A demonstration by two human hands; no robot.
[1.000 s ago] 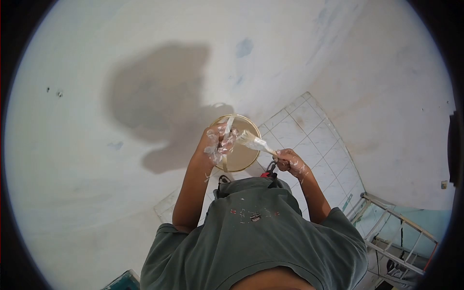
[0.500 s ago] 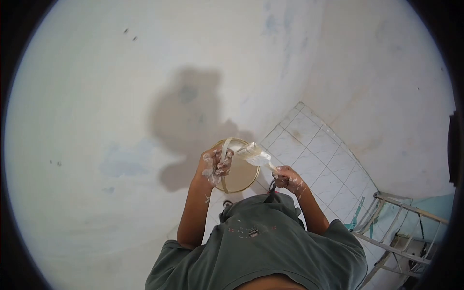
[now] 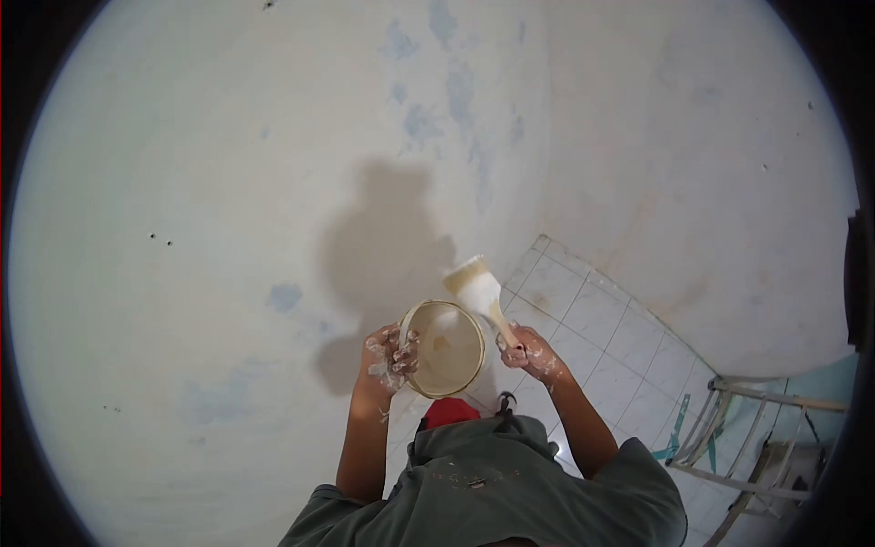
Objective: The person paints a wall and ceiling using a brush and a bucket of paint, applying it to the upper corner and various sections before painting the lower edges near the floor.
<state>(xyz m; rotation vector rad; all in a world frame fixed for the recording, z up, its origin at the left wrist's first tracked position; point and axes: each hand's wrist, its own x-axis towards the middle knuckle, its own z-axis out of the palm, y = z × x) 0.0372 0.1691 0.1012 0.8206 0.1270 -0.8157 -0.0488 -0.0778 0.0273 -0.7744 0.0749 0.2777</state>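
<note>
Smeared with white, my left hand [image 3: 392, 358] grips the left side of a round bucket [image 3: 447, 356], its fingers curled at the rim and handle. Pale material shows inside the bucket. On the right, my right hand [image 3: 527, 352] is closed round the wooden handle of a wide brush [image 3: 476, 288]. The brush tilts up and to the left, with white on its head, above the bucket's upper right rim and apart from it.
A pale wall [image 3: 219, 319] with bluish patches and small holes fills the left. White floor tiles [image 3: 606, 324] lie beyond my right hand. A metal ladder-like frame [image 3: 738, 428] stands at the lower right, beside a turquoise strip.
The brush has moved up from over the bucket and now points more upward. Both hands and the bucket sit lower in the view, and the view of the walls has shifted.
</note>
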